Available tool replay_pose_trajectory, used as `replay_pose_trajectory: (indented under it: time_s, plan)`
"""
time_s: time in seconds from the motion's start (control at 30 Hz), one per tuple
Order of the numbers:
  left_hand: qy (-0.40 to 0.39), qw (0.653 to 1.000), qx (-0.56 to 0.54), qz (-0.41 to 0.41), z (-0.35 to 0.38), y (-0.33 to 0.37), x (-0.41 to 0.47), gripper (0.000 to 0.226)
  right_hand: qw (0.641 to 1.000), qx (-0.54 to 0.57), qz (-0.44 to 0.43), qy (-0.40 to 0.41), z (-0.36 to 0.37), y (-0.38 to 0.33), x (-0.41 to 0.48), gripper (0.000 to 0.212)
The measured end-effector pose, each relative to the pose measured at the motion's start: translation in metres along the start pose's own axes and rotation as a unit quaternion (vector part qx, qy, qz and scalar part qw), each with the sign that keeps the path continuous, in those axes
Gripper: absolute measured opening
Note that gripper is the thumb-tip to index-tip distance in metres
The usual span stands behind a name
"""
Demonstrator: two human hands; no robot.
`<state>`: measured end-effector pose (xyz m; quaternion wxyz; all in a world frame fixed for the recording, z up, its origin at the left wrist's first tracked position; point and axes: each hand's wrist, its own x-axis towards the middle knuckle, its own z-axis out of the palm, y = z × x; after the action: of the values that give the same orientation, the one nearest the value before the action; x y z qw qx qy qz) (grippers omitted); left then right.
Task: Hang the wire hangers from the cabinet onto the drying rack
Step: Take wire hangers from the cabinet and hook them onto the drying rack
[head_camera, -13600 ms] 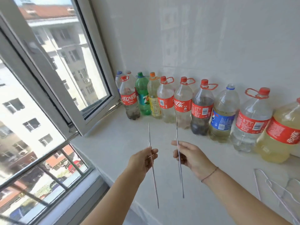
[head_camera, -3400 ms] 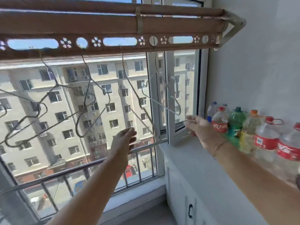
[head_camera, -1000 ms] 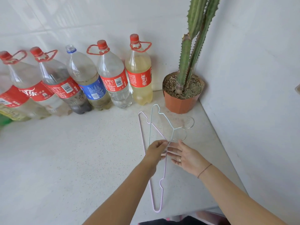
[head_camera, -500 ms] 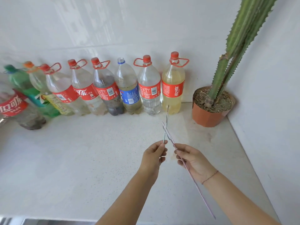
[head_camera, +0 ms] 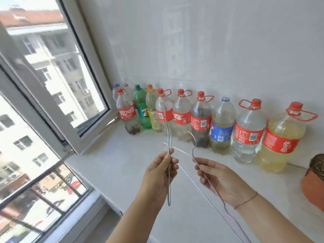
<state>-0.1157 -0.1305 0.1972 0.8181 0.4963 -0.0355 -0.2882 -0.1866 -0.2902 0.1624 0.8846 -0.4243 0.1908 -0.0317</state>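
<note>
My left hand [head_camera: 160, 172] pinches a silver wire hanger [head_camera: 168, 137], seen edge-on and upright above the white cabinet top [head_camera: 122, 165]. My right hand [head_camera: 217, 178] holds a pale pink wire hanger [head_camera: 182, 151] near its hook; the wire frame slants down toward the lower right along my forearm. Both hangers are lifted off the cabinet top, a hand's width apart. The drying rack is out of view.
A row of several plastic drink bottles [head_camera: 201, 120] lines the tiled wall at the back of the cabinet top. An orange plant pot [head_camera: 313, 186] stands at the far right edge. An open window sash [head_camera: 82, 95] and the window railing [head_camera: 43, 186] lie to the left.
My view has swung left from the cactus corner toward the window. Both hands still carry the hangers, now raised and spread a little further apart.
</note>
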Motion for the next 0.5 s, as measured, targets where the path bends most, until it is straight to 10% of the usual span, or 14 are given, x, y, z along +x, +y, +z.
replay_pose_trajectory:
  time_s: [0.5]
  plan:
    - [0.069, 0.944, -0.002, 0.322, -0.050, 0.227, -0.084, 0.022, 0.968, -0.089, -0.061, -0.228, 0.266, -0.079, 0.064, 0.025]
